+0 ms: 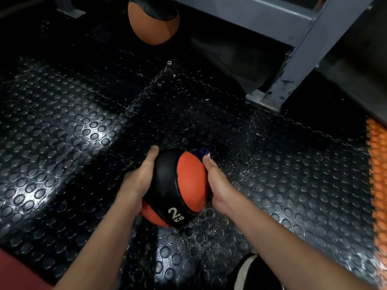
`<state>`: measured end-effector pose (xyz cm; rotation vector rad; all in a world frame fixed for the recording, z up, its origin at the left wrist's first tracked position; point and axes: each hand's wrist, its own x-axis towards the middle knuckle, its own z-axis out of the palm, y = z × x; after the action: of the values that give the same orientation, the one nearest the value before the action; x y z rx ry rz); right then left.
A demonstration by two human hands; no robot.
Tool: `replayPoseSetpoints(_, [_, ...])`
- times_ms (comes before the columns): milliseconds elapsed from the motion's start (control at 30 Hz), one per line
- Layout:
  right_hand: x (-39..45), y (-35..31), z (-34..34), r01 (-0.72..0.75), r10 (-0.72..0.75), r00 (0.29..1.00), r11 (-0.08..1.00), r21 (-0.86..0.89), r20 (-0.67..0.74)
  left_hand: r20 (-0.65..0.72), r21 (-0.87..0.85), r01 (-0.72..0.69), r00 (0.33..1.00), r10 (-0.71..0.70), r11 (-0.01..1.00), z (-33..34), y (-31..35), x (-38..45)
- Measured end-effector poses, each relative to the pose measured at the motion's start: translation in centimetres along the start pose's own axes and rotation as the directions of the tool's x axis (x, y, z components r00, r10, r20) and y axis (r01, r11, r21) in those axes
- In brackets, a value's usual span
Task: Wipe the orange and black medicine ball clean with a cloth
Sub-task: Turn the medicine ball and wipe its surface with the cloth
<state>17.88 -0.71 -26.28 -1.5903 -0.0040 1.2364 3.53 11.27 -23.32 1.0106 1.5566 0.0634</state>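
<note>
A gym: black studded rubber floor tiles (73, 132), a grey steel rack frame (297, 59), and medicine balls (154, 24).

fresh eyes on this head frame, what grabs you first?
The orange and black medicine ball marked 2 KG, held low centre over the black studded rubber floor between the left hand and right hand. A dark blue cloth peeks out behind the ball at the right hand's fingertips. A second orange and black ball sits at top centre, beside a grey steel rack frame at upper right.
</note>
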Motion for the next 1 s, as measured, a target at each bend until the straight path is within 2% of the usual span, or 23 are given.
replayPoseSetpoints(33, [-0.2,-0.1,0.3,-0.021,0.021,1.0,1.0,-0.013,0.006,0.029,-0.073,0.014,1.0,-0.012,0.997,0.2,-0.2,0.1])
replayPoseSetpoints(100, [-1.0,-0.5,0.5,0.017,-0.017,1.0,1.0,0.013,-0.016,0.016,-0.101,-0.043,0.999,0.045,0.994,0.6,0.0,0.1])
replayPoseSetpoints(200, [-2.0,-0.5,0.6,0.191,-0.19,0.982,0.98,0.052,-0.015,-0.031,-0.13,-0.192,0.981,0.19,0.973,0.2,0.3,-0.4])
replayPoseSetpoints(333, [-2.8,0.3,1.1,0.395,-0.395,0.918,0.919,-0.009,-0.049,0.046,-0.216,-0.318,0.941,0.335,0.923,-0.9,0.9,-0.9])
replayPoseSetpoints(367, [-2.9,0.5,1.4,0.44,-0.442,0.895,0.897,-0.046,-0.054,0.044,-0.231,-0.312,0.943,0.331,0.921,-0.9,0.8,-0.8])
replayPoseSetpoints(433, [-2.9,1.1,1.8,0.47,-0.479,0.876,0.874,-0.12,-0.059,0.004,-0.252,-0.225,0.972,0.234,0.941,-0.1,0.4,-0.5])
replayPoseSetpoints(567, [-3.0,1.0,2.7,0.526,-0.548,0.835,0.82,-0.224,-0.045,-0.29,-0.231,-0.275,0.935,0.203,0.933,1.3,-1.2,0.5])
replayPoseSetpoints(667, [-3.4,0.1,3.1,0.577,-0.585,0.806,0.74,-0.346,0.093,-0.288,-0.273,-0.261,0.94,0.18,0.926,1.0,-1.4,1.2])
replayPoseSetpoints(767, [-1.9,0.4,2.7,0.618,-0.614,0.779,0.721,-0.315,0.124,-0.266,-0.319,-0.272,0.945,0.19,0.908,0.6,-1.4,1.6])
replayPoseSetpoints(800, [-1.1,0.6,2.7,0.614,-0.611,0.785,0.741,-0.272,0.108,-0.246,-0.338,-0.271,0.95,0.193,0.901,0.6,-1.5,1.7])
replayPoseSetpoints(867, [0.5,0.4,2.5,0.521,-0.523,0.852,0.841,-0.148,0.026,-0.223,-0.354,-0.267,0.955,0.197,0.896,0.7,-1.3,1.7])
replayPoseSetpoints(933, [1.9,-0.1,1.8,0.328,-0.33,0.943,0.943,-0.063,-0.031,-0.212,-0.351,-0.267,0.956,0.201,0.898,0.9,-1.0,1.6])
replayPoseSetpoints(1000, [2.8,-0.7,0.9,0.109,-0.113,0.993,0.987,-0.119,-0.027,-0.205,-0.341,-0.27,0.956,0.209,0.9,1.2,-0.8,1.5])
